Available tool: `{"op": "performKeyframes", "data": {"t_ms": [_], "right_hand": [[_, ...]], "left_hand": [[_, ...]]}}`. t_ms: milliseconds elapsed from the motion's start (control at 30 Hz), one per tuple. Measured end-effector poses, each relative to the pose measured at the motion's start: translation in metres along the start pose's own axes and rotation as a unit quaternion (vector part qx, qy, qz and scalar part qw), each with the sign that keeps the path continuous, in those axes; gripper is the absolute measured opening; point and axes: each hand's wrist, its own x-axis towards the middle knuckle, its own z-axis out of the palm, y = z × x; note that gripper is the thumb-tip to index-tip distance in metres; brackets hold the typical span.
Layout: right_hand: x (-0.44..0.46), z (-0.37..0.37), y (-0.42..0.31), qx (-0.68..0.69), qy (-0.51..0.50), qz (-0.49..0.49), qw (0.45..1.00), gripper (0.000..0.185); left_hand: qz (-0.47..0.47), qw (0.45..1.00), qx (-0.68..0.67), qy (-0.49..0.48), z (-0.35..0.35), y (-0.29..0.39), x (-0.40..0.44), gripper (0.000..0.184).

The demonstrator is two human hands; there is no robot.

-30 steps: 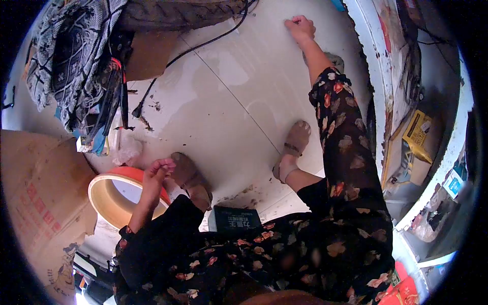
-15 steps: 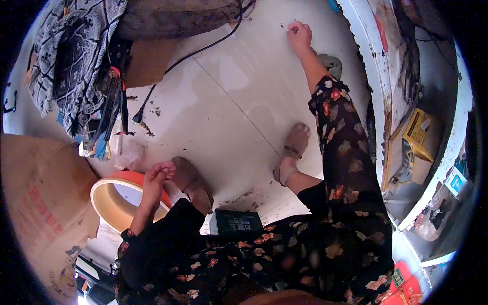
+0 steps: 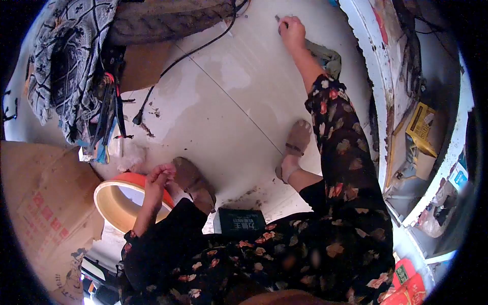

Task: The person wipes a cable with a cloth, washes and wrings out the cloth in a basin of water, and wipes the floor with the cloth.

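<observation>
My right hand [image 3: 293,34] is low over the pale floor at the top of the view. Its fingers are closed around something small, with a small greyish end showing at the fingertips; I cannot make out its kind. Beside that forearm lies a crumpled grey-green cloth [image 3: 328,58]. My left hand [image 3: 160,177] hangs above the rim of an orange round tub [image 3: 109,203] with a cream inner wall, near my left shoe [image 3: 190,178]. Its fingers are curled together, and whatever they may hold is hidden.
A dark green box [image 3: 241,220] stands between my feet. A black cable [image 3: 195,50] crosses the floor. Patterned fabric [image 3: 76,66] hangs at upper left, above a large cardboard box [image 3: 46,208]. A worn white metal edge [image 3: 373,66] and a yellow packet [image 3: 423,127] are at right.
My right hand has shifted slightly up and left, and a small greyish end now shows at its fingertips. My left hand stays in nearly the same place. The view has moved a little.
</observation>
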Motion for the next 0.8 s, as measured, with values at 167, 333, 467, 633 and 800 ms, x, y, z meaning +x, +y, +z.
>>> {"op": "performKeyframes", "data": {"t_ms": [167, 333, 467, 633, 800], "right_hand": [[-0.017, -0.013, -0.003, -0.006, -0.042, -0.076, 0.996, 0.01], [0.015, 0.0, -0.002, -0.073, -0.032, -0.08, 0.994, 0.009], [-0.004, -0.005, 0.004, -0.027, -0.047, -0.136, 0.989, 0.005], [0.009, -0.008, 0.006, -0.078, -0.072, -0.113, 0.988, 0.005], [0.013, 0.003, 0.007, -0.082, -0.096, -0.128, 0.984, 0.006]], "left_hand": [[-0.002, 1.0, -0.014, 0.007, 0.001, 0.001, -0.001, 0.024], [-0.012, 1.0, 0.011, 0.011, 0.001, 0.005, -0.006, 0.025], [0.002, 1.0, -0.017, 0.006, 0.004, 0.006, 0.0, 0.024], [-0.016, 0.999, -0.005, 0.027, 0.006, 0.01, -0.005, 0.024], [0.0, 1.0, -0.005, 0.011, 0.008, 0.016, -0.004, 0.024]]}}
